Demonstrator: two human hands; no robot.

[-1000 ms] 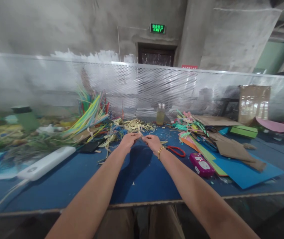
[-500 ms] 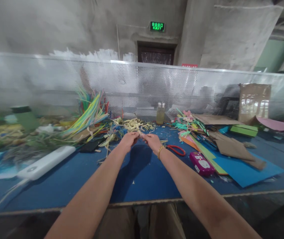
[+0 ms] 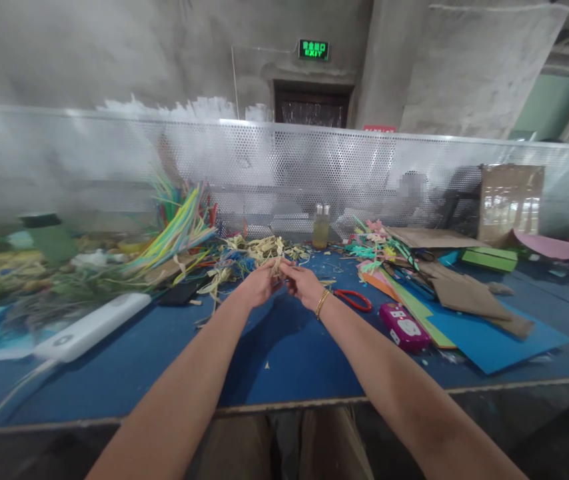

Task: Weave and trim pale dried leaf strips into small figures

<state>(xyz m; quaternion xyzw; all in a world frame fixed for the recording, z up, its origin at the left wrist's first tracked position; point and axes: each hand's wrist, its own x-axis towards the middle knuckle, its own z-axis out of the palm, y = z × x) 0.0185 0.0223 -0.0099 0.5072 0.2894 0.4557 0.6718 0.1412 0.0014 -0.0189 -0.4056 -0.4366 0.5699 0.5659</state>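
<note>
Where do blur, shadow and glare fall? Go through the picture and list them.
Head view: the green container at far left looks smeared; a dark shadow spreads over the blue table below the left hand and right hand; glare streaks the upright brown board at right; the pale strip between the hands lacks fine detail.

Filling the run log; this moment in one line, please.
left hand: apparently pinching pale strip | right hand: at same strip | beyond: pale scraps, lidded bottle | right: red-handled tool | left: white power strip
</note>
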